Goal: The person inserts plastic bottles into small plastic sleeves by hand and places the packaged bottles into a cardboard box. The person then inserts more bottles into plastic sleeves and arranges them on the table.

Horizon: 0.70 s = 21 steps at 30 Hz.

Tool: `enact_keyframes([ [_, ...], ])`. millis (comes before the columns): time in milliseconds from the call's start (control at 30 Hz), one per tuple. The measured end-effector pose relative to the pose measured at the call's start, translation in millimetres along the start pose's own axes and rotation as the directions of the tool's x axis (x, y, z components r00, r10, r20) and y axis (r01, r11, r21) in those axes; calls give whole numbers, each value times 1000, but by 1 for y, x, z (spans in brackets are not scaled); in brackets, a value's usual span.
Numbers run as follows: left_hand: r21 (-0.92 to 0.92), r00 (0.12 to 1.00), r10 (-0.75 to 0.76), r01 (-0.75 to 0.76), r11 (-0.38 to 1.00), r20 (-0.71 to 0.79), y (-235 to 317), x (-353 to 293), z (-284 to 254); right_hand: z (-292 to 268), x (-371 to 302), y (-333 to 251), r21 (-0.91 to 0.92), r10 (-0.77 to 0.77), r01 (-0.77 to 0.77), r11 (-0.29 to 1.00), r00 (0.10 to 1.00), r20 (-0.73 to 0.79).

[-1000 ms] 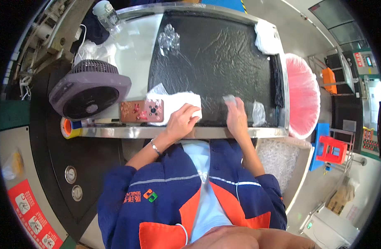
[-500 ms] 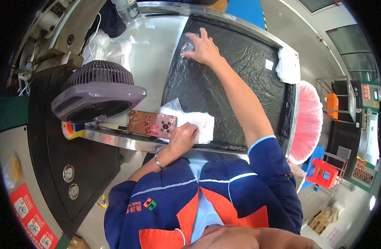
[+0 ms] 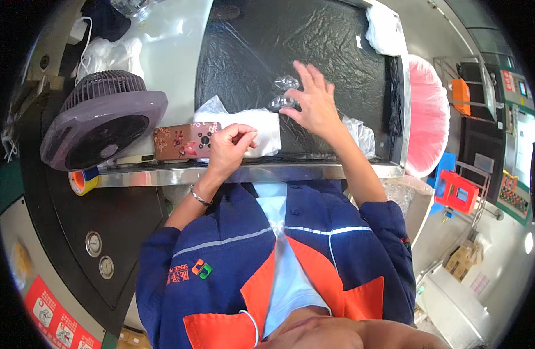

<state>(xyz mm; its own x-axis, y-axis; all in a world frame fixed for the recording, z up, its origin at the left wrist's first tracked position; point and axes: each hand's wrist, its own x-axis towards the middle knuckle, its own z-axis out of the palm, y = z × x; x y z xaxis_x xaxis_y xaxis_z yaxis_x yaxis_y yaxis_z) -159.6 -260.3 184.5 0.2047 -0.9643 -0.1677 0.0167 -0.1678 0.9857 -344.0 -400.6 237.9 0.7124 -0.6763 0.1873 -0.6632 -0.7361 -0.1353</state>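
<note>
My right hand (image 3: pixel 317 107) hovers low over the black plastic sheet (image 3: pixel 256 52), thumb and fingers spread apart. Two small clear plastic pieces (image 3: pixel 284 103) lie by its thumb and index finger; whether the thumb touches one is hard to tell. My left hand (image 3: pixel 229 148) has its fingers curled in a pinch at the left part of a folded white cloth (image 3: pixel 264 131). What those fingers hold, if anything, is hidden. Beside that hand lies a phone in a brown flowered case (image 3: pixel 174 142).
A purple-grey fan (image 3: pixel 104 122) stands at the left, with a tape roll (image 3: pixel 84 181) below it. Crumpled clear plastic (image 3: pixel 360 136) sits beside my right forearm. A white cloth bundle (image 3: pixel 385 30) is at the far right corner, and a pink round cover (image 3: pixel 429 116) lies beyond the metal rim (image 3: pixel 256 173).
My right hand has come back from the far side toward me, and two clear pieces now show beside it. My left hand has shifted left on the cloth. The whole view has shifted too.
</note>
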Motion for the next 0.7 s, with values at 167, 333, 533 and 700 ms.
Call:
enact_keyframes([
  [167,-89,999,-13,16,996,38,3,-6,7,-28,-52,-25,552,135,57,832,944,-301],
  [333,-98,997,-28,34,995,66,1,-17,13,-20,-92,-49,927,444,-202,318,895,42],
  [533,-26,987,39,-35,999,159,-2,-37,17,-11,-108,-67,852,178,-354,-386,878,445],
  [700,-12,981,43,-41,999,187,-2,-50,13,3,-112,-77,653,77,-524,-547,745,662],
])
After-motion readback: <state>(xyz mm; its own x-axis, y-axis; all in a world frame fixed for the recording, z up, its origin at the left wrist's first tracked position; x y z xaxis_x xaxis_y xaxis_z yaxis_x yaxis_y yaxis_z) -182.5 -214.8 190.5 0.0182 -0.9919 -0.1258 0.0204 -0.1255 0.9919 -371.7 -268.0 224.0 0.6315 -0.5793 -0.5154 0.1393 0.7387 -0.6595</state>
